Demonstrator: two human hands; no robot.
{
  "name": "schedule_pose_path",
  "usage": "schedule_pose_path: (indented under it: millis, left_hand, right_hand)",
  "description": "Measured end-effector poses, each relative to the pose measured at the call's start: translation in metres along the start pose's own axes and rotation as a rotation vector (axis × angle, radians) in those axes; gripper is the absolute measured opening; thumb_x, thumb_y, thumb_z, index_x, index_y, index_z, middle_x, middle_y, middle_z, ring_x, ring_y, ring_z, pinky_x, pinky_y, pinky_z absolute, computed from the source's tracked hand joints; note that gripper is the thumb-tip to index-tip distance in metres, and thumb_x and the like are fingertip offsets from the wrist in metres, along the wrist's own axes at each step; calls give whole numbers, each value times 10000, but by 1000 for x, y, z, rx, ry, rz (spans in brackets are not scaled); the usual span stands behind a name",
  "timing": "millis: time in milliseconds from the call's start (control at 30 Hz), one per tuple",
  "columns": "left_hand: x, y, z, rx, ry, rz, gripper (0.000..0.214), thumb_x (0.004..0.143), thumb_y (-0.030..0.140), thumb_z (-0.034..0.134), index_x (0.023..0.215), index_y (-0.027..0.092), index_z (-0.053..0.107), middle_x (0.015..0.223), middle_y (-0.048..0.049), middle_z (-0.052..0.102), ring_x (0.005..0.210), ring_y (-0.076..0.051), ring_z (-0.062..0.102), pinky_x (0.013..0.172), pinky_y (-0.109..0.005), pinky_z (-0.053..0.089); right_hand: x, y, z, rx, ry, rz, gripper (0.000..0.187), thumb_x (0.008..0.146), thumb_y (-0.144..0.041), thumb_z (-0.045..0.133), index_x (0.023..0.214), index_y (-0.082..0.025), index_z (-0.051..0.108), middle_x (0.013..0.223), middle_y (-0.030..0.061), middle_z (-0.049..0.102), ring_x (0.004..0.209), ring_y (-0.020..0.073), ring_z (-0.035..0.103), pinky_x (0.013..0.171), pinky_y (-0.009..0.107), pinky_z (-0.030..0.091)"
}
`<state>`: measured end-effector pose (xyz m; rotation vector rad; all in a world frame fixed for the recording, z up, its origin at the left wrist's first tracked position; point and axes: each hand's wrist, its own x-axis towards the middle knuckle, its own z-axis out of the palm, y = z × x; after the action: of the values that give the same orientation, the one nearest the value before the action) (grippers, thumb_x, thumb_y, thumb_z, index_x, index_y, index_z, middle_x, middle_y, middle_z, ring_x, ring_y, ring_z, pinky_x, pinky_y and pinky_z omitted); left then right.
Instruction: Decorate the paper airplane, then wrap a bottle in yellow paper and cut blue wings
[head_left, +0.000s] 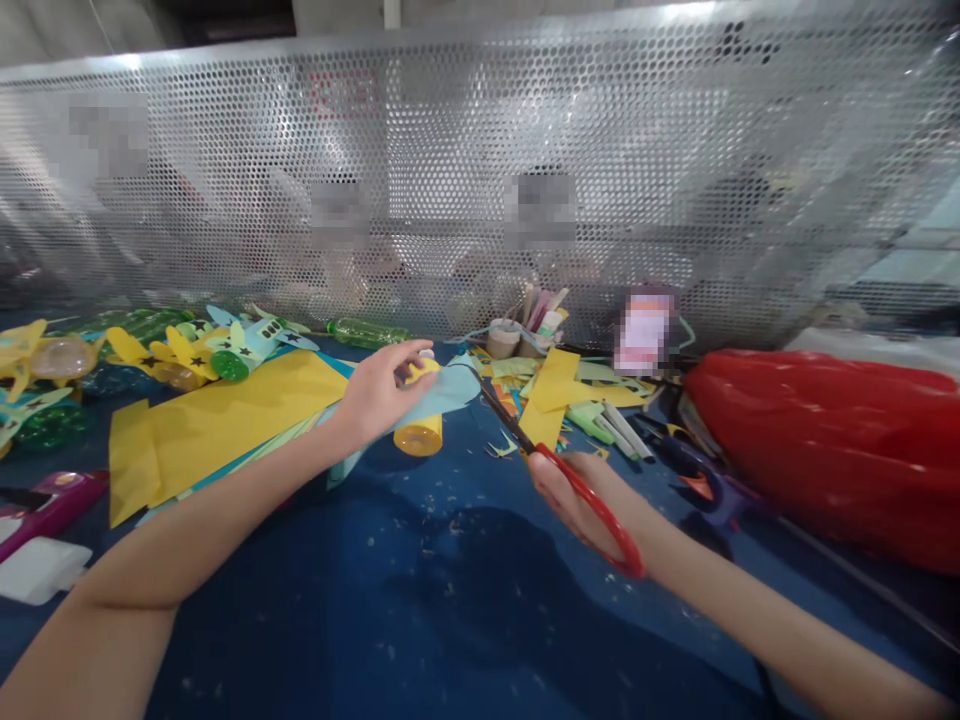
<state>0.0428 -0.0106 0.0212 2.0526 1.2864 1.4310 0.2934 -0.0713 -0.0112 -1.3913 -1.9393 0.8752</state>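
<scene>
My left hand [377,392] is closed around a light blue paper strip [442,392] and touches a yellow glue bottle [420,425] standing on the blue table [420,600]. My right hand [581,500] grips red-handled scissors [577,490]. Their dark blades point up and left toward the end of the blue strip. Both forearms reach in from the bottom edge.
Yellow paper sheets [217,420] lie at the left, with paper planes and green bottles [225,350] behind them. Paper scraps and pens [592,410] sit past the scissors. A red plastic bag [825,440] fills the right. A perforated metal screen [480,180] walls off the back.
</scene>
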Motion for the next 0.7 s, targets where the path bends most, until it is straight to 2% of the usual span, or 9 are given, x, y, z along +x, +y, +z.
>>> schedule_pose_path:
  millis: [100, 133, 200, 267, 333, 433, 500, 567, 700]
  left_hand:
    - [-10, 15, 1, 159, 88, 185, 230, 764, 262, 666, 988, 214, 673, 946, -59, 624, 915, -208, 545, 920, -333, 371]
    - [-17, 23, 2, 171, 46, 205, 179, 787, 280, 641, 949, 209, 672, 873, -54, 623, 885, -211, 543, 896, -333, 376]
    - [-34, 40, 7, 122, -157, 197, 146, 838, 335, 590, 857, 218, 674, 724, -32, 616, 763, -196, 541, 811, -316, 393]
    - [-52, 52, 14, -8, -410, 87, 199, 865, 364, 551, 804, 220, 674, 704, -25, 630, 648, -162, 538, 677, -282, 397]
    - [-68, 56, 23, -181, -632, -71, 204, 865, 387, 550, 863, 215, 659, 741, -26, 637, 638, -149, 553, 602, -259, 395]
    - [-81, 47, 39, -425, -796, -356, 303, 847, 476, 565, 983, 207, 531, 769, -9, 584, 649, -139, 573, 546, -236, 422]
    - [-83, 37, 49, -596, -770, -483, 461, 798, 576, 589, 1020, 208, 425, 694, 32, 525, 560, -124, 538, 480, -231, 419]
    - [-82, 29, 54, -739, -711, -529, 547, 764, 637, 600, 1025, 213, 373, 673, 56, 497, 528, -109, 517, 467, -225, 417]
    - [-78, 24, 55, -983, -561, -494, 639, 683, 650, 687, 1044, 237, 360, 760, 60, 484, 545, -90, 524, 480, -219, 419]
  right_hand:
    - [1, 4, 1, -39, -41, 29, 539, 841, -678, 414, 532, -240, 364, 434, -27, 344, 400, 114, 334, 369, 250, 267]
    - [1, 4, 1, -40, -51, 32, 543, 844, -683, 400, 534, -240, 364, 431, -26, 348, 397, 114, 335, 365, 249, 261]
    - [1, 2, 0, -35, -61, 26, 554, 847, -698, 373, 537, -239, 365, 426, -23, 357, 393, 114, 338, 359, 249, 250]
    - [-1, -2, 0, -40, -58, 12, 565, 845, -712, 354, 540, -237, 370, 424, -19, 367, 396, 115, 340, 361, 251, 247]
    - [-3, -6, 1, -54, -50, 0, 579, 839, -727, 343, 537, -234, 368, 424, -17, 371, 403, 113, 338, 369, 252, 250]
    - [-7, -8, 4, -43, -69, -12, 599, 832, -749, 327, 535, -231, 365, 424, -22, 357, 404, 105, 324, 366, 247, 242]
    - [-10, -7, 6, -12, -97, -10, 601, 830, -758, 325, 543, -231, 352, 424, -29, 341, 393, 96, 309, 353, 241, 224]
    - [-13, -5, 9, 25, -106, -11, 596, 830, -763, 326, 559, -233, 343, 427, -36, 336, 383, 88, 296, 343, 237, 213]
    - [-20, -8, 13, 98, -75, -30, 578, 842, -751, 335, 591, -231, 352, 452, -37, 364, 382, 81, 299, 342, 234, 229]
